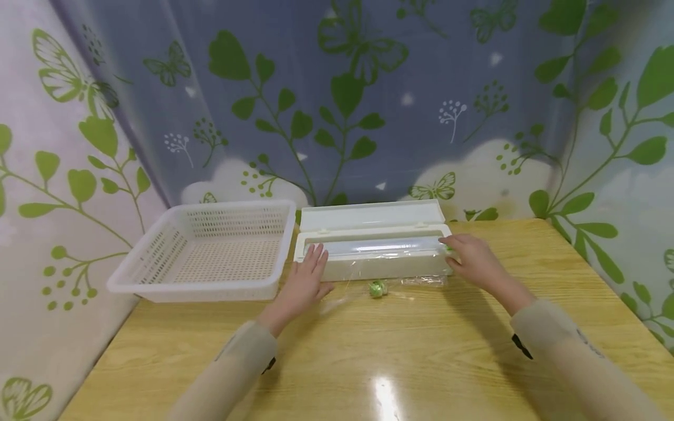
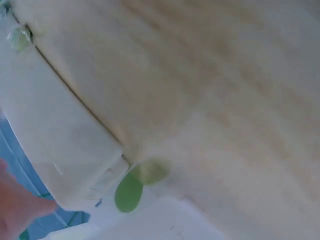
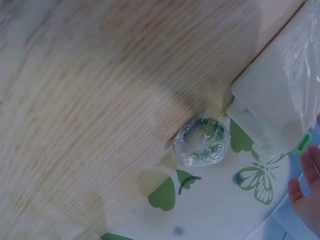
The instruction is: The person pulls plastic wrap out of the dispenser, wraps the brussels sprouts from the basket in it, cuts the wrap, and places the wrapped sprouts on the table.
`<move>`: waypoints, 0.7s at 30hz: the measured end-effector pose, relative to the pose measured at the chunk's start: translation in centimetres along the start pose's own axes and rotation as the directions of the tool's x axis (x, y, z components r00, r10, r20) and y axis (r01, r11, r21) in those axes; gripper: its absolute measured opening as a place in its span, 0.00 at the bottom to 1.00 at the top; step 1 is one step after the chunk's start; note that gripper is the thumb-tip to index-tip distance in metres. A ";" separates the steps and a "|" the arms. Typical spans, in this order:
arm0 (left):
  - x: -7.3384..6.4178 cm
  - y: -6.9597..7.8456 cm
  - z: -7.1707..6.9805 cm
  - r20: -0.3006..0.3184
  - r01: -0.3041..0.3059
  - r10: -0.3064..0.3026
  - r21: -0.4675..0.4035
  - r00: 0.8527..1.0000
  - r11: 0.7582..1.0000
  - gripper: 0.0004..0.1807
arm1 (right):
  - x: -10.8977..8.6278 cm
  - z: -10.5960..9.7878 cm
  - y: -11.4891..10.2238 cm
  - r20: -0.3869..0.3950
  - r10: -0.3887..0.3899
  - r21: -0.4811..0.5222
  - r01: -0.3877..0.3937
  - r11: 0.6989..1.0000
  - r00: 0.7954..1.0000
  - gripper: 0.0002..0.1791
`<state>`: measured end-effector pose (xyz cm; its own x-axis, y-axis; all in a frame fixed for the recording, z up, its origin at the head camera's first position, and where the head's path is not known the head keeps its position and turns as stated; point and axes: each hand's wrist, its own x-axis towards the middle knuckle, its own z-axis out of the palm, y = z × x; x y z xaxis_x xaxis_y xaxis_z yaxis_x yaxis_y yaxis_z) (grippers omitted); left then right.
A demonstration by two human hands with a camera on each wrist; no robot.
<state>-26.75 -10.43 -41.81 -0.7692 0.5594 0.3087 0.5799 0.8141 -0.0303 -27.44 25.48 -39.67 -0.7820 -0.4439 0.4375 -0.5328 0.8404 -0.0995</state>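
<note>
A white cling film box [image 1: 387, 268] stands with its lid [image 1: 371, 216] raised and a roll of film [image 1: 374, 247] inside. Clear film hangs over the front onto the table. My left hand [image 1: 302, 286] rests with straight fingers on the box's left end. At the right end, the fingertips of my right hand [image 1: 476, 262] touch the rim, close by a green slider [image 3: 303, 143]; thumb and fingers stand apart in the right wrist view. In front of the box lies a small green bundle [image 1: 377, 289] by the film. Another film-wrapped round bundle [image 3: 202, 141], green inside, sits near the box's end.
A white perforated plastic basket [image 1: 195, 289] stands left of the box. The wooden table [image 1: 337, 362] carries everything. Behind and at both sides hangs a leaf-and-butterfly patterned curtain [image 1: 295, 70].
</note>
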 end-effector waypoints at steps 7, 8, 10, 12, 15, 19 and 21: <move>-0.5 0.9 -0.3 -0.048 -0.176 0.170 -0.174 0.984 0.969 0.24 | 0.3 0.2 -1.4 -0.049 -0.121 0.005 0.121 0.993 0.992 0.25; -0.6 1.1 -0.3 -0.037 -0.179 0.175 -0.212 0.984 0.961 0.22 | 0.4 0.2 -1.6 -0.039 -0.128 0.005 0.128 0.992 0.991 0.26; -0.7 1.4 -0.4 -0.009 -0.177 0.182 -0.288 0.983 0.941 0.20 | 0.4 0.2 -1.9 -0.015 -0.131 0.002 0.131 0.991 0.991 0.26; -0.8 1.7 -0.4 0.029 -0.153 0.174 -0.342 0.984 0.927 0.20 | 0.4 0.3 -2.0 0.000 -0.125 -0.001 0.125 0.992 0.992 0.26; -1.0 1.9 -0.4 0.052 -0.118 0.151 -0.402 0.987 0.908 0.19 | 0.3 0.5 -2.1 0.003 -0.112 0.002 0.112 0.994 0.994 0.27; -1.1 1.8 -0.2 0.019 -0.138 0.165 -0.462 0.986 0.876 0.17 | 0.2 0.8 -2.1 -0.001 -0.114 0.018 0.114 0.993 0.993 0.28; -1.2 1.6 -0.1 0.006 -0.174 0.202 -0.486 0.979 0.857 0.16 | 0.3 0.9 -2.0 -0.003 -0.119 0.024 0.119 0.993 0.993 0.28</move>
<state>-24.91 -9.79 -42.16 -0.6380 0.7130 0.2908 0.7606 0.5247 0.3823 -26.87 23.39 -40.15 -0.7121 -0.5398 0.4489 -0.6297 0.7738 -0.0683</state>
